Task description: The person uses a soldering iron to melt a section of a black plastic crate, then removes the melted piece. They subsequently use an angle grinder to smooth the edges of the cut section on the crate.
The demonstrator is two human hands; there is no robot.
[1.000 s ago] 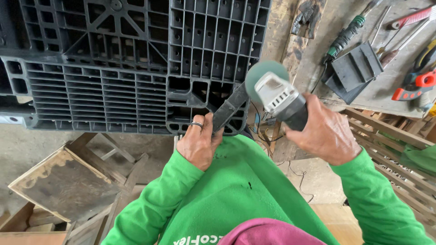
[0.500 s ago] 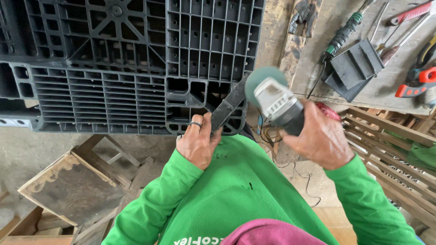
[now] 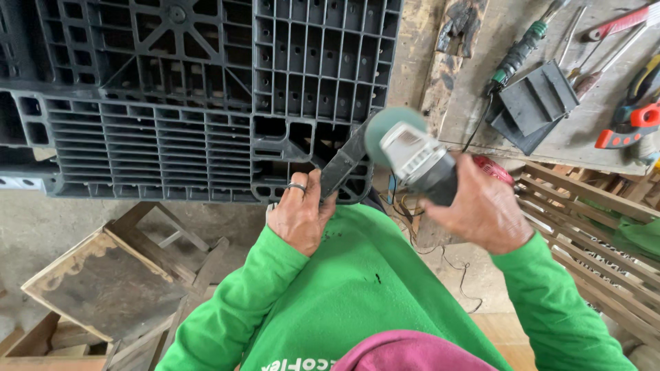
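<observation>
Head view: the left hand has its grip closed around the lower end of a dark flat bar, a ring on one finger. The right hand wraps its grip tight about the body of an angle grinder — the grey-green disc sits just above that grip and meets the bar's upper end. Behind both grips lies a black plastic pallet. Up and right of the right grip, the worktop carries a screwdriver and pliers.
</observation>
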